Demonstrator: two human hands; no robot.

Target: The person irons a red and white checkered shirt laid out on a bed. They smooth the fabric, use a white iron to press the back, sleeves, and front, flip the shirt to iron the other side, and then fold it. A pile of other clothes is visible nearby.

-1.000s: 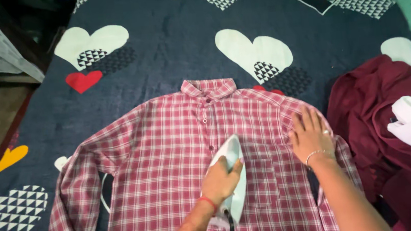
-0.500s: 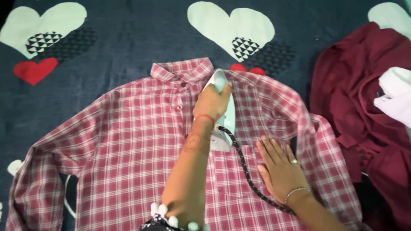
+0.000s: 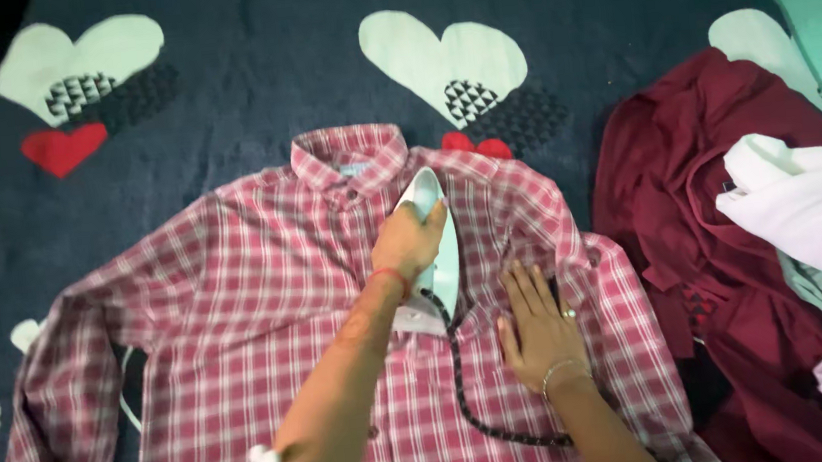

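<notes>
Spread across the frame lay a dark blue bedsheet printed with pale, red and patterned hearts [image 3: 244,66], and on it, filling the lower left and centre, a red-and-white checked button-up shirt [image 3: 228,309] lay face up, collar towards the top, its long sleeve [image 3: 55,396] running down to the lower left corner. Near the centre, the left hand [image 3: 409,244], a red thread at its wrist, had its fingers curled tight around the handle of a white and pale green electric iron [image 3: 438,248]. That iron rested sole-down on the shirt's chest just below the collar, its tip pointing to the top of the frame. From its rear a black-and-white braided cord [image 3: 467,396] trailed down over the checked cloth and curved towards the lower right. Just right of the iron, the right hand [image 3: 538,326] lay flat on the shirt, palm down, fingers straight and slightly fanned, gripping nothing; a ring showed on one finger and a thin bracelet at the wrist. Further right, beside the shirt's other shoulder, a crumpled maroon garment [image 3: 689,194] was heaped on the sheet. Over its right side, at the frame's right edge, sat a pile of white and pale pink folded clothes [image 3: 821,212]. A patch of light green wall [image 3: 821,1] filled the upper right corner.
</notes>
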